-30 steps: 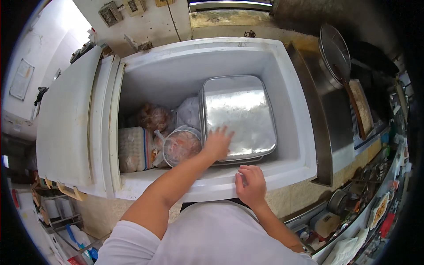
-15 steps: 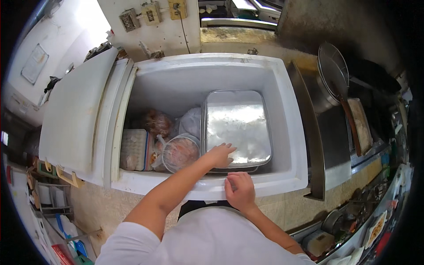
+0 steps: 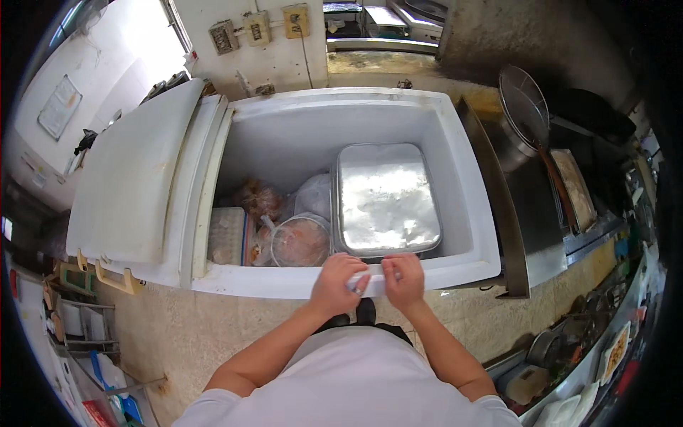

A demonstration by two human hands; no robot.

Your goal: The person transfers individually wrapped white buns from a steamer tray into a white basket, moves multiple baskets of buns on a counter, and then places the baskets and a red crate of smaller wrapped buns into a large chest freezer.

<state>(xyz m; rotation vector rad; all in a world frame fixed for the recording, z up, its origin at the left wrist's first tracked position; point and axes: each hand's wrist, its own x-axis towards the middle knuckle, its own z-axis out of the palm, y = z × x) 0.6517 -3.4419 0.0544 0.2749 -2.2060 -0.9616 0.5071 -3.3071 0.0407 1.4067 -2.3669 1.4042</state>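
Note:
My left hand (image 3: 337,285) is closed over the front rim of an open white chest freezer (image 3: 249,280), fingers curled over its edge. Just to the right, my right hand (image 3: 403,281) grips the same rim, its fingers bent over the top. Right behind both hands, inside the freezer, lies a shiny rectangular metal tray (image 3: 388,199) with rounded corners. To its left is a round clear container (image 3: 300,240) of pinkish food in plastic. A bagged reddish-brown item (image 3: 257,199), a white bag (image 3: 313,196) and a whitish ridged pack (image 3: 226,238) lie around it.
The freezer's sliding lid (image 3: 135,185) is pushed to the left. Along the right side stands a metal panel (image 3: 498,199), with a large round strainer (image 3: 524,107) on a pot beyond it. Shelves with pans (image 3: 544,349) line the lower right.
My left hand has come off the metal tray and back to the freezer's front rim. My right hand has moved slightly right and now grips the rim. My body has shifted back from the freezer.

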